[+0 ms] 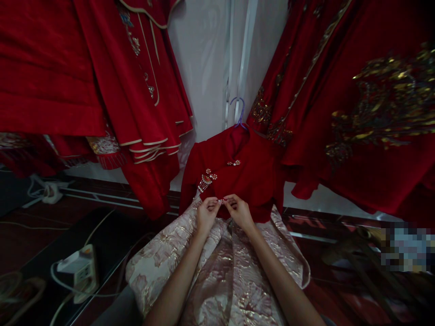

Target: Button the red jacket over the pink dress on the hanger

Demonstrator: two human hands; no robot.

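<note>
In the head view, the left hand and right hand meet at the hem of a red jacket on a purple hanger, fingers pinched shut on a small pearl clasp above the pink brocade skirt. No writing is legible.

A short red jacket of matt, velvety cloth is hanging on a thin purple plastic-looking hanger, carrying pearly bead fastenings that are catching the light. Under it a pale pink brocade skirt is gleaming with a woven floral sheen, while red robes with glittering gold embroidery are hanging at the right edge.
</note>
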